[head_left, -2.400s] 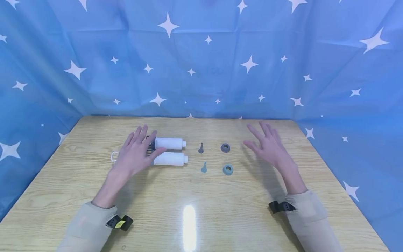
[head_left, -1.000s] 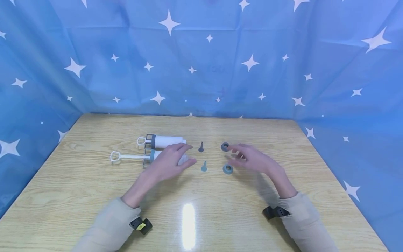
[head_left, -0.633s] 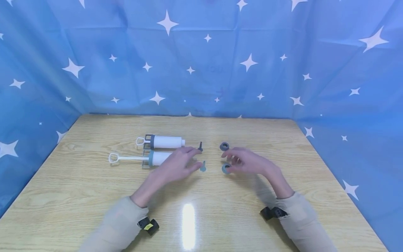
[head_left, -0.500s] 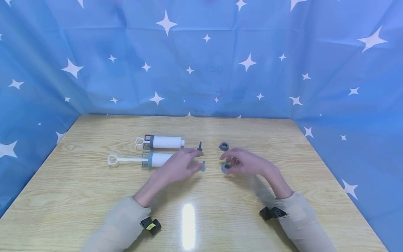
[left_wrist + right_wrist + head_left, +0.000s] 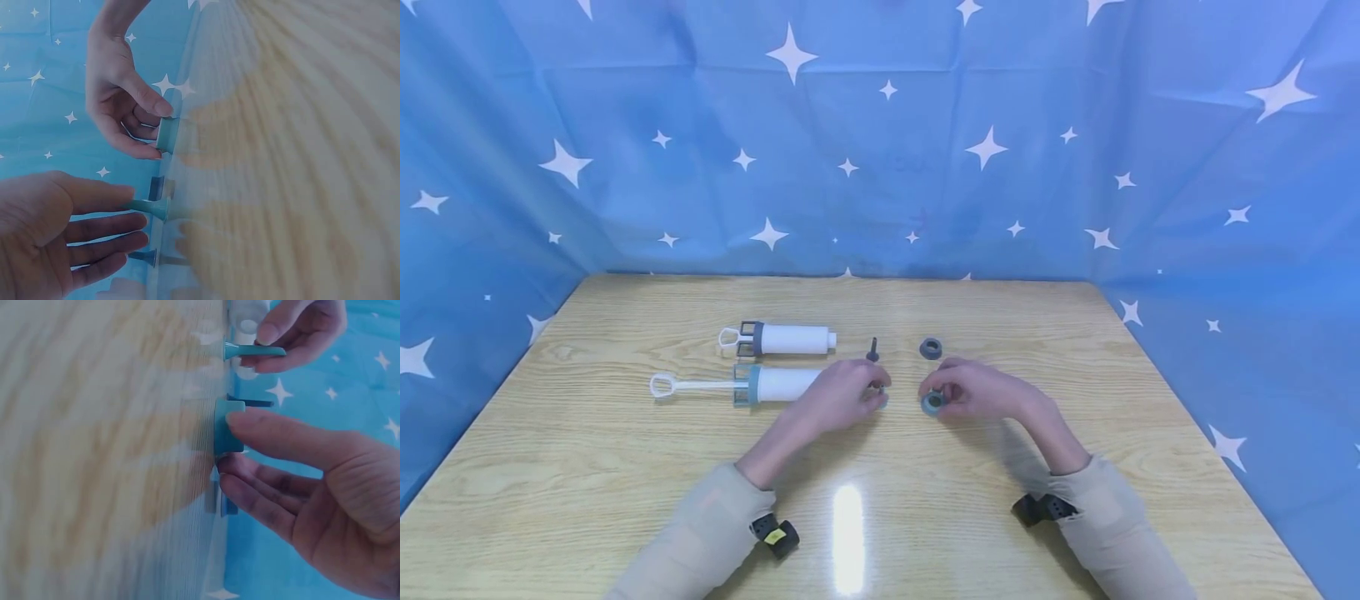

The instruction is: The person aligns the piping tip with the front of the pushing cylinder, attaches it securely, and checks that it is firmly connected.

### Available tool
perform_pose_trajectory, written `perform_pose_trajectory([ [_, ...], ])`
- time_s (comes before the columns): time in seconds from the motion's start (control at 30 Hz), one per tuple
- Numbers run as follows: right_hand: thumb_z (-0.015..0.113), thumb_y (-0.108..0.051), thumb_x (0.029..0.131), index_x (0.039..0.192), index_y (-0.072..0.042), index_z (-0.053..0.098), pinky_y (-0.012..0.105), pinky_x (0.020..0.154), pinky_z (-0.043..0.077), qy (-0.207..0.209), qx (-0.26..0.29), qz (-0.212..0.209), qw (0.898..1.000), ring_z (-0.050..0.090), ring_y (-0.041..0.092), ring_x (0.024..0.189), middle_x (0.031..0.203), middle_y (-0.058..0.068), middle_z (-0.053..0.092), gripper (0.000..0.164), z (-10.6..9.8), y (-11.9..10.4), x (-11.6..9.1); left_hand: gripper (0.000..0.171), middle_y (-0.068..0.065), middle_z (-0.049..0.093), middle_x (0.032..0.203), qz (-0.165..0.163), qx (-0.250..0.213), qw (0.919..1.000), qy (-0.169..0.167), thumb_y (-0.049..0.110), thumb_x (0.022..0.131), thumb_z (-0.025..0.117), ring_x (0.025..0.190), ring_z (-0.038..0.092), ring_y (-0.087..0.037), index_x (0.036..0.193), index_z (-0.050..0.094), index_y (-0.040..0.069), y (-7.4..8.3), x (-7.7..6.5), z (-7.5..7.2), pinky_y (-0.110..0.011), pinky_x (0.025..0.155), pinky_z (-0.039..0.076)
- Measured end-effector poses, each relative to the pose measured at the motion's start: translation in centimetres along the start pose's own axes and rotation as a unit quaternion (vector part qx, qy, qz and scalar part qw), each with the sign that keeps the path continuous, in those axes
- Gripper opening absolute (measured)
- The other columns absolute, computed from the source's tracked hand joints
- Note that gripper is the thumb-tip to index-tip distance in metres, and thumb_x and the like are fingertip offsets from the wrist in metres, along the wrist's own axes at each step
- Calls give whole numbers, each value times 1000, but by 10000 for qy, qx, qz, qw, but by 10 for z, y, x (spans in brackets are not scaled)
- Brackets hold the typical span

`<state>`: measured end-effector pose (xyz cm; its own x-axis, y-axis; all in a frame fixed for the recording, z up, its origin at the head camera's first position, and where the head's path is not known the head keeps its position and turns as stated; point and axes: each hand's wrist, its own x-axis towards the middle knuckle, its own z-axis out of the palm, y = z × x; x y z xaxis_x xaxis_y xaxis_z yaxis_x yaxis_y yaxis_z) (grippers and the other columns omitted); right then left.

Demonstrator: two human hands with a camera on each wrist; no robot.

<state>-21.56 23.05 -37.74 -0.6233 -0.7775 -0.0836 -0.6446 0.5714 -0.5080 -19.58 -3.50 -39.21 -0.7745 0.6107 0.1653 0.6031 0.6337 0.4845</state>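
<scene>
In the head view my left hand [image 5: 842,396] is at a small teal nozzle [image 5: 256,350] that stands on its flared base. Thumb and forefinger pinch its narrow stem, as the right wrist view shows. To the right, my right hand [image 5: 981,392] holds a teal ring cap [image 5: 933,402] by its sides, thumb against fingers, and the cap sits on the table. Partly behind my left hand lies a syringe-like tool with a white barrel [image 5: 786,384], teal collar and long white plunger ending in a loop; its tip is hidden.
Farther back lie a second white-barrelled syringe-like tool [image 5: 793,339] with a dark grey collar, a dark grey nozzle [image 5: 873,350] and a dark grey ring cap [image 5: 930,348]. The wooden table [image 5: 925,517] meets a blue star-patterned curtain [image 5: 880,200] at its back and sides.
Both hands have come in from above the table's left and right sides to the teal parts. My left fingers have closed on the teal nozzle, my right fingers on the teal ring cap.
</scene>
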Motion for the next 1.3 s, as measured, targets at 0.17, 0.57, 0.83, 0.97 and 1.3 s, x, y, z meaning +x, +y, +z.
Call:
perform_pose_trajectory([
  [0.17, 75, -2, 88, 114, -8, 71, 33, 77, 54, 7, 33, 27, 10000, 59, 19, 88, 102, 3, 62, 27, 0, -2, 1, 15, -8, 73, 100, -58, 34, 10000, 35, 8, 90, 74, 94, 68, -23, 104, 76, 5, 1, 2, 2, -36, 83, 56],
  [0.57, 73, -5, 91, 115, -4, 68, 33, 79, 57, 455, 86, -42, 9989, 63, 11, 87, 100, 1, 66, 24, -6, -2, -3, 8, -9, 72, 98, -201, -671, 9974, 158, 6, 99, 62, 91, 70, -21, 105, 67, 3, 6, 1, -8, -28, 76, 57],
  [0.83, 75, -9, 91, 121, -5, 66, 40, 83, 58, 978, 329, 28, 9947, 67, 13, 92, 105, -1, 68, 32, -12, -13, -4, 7, -5, 67, 94, 55, -1076, 9937, 296, 3, 99, 61, 89, 68, -18, 104, 65, -1, 10, 0, -17, -23, 75, 55],
  [0.97, 75, -8, 91, 122, -4, 66, 43, 84, 57, 1323, 398, -121, 9903, 67, 14, 94, 107, 0, 68, 32, -14, -16, -6, 5, -3, 65, 91, 244, -1097, 9922, 532, 2, 97, 64, 84, 65, -14, 101, 66, 2, 10, -1, -21, -20, 71, 54],
  [1.3, 78, -5, 89, 125, -7, 65, 33, 83, 58, 2187, 467, -743, 9718, 69, 12, 92, 109, -2, 69, 38, -19, -31, -9, 9, -5, 68, 94, 578, -979, 9888, 970, -1, 92, 70, 82, 64, -15, 101, 70, 0, 17, -6, -33, -18, 71, 53],
])
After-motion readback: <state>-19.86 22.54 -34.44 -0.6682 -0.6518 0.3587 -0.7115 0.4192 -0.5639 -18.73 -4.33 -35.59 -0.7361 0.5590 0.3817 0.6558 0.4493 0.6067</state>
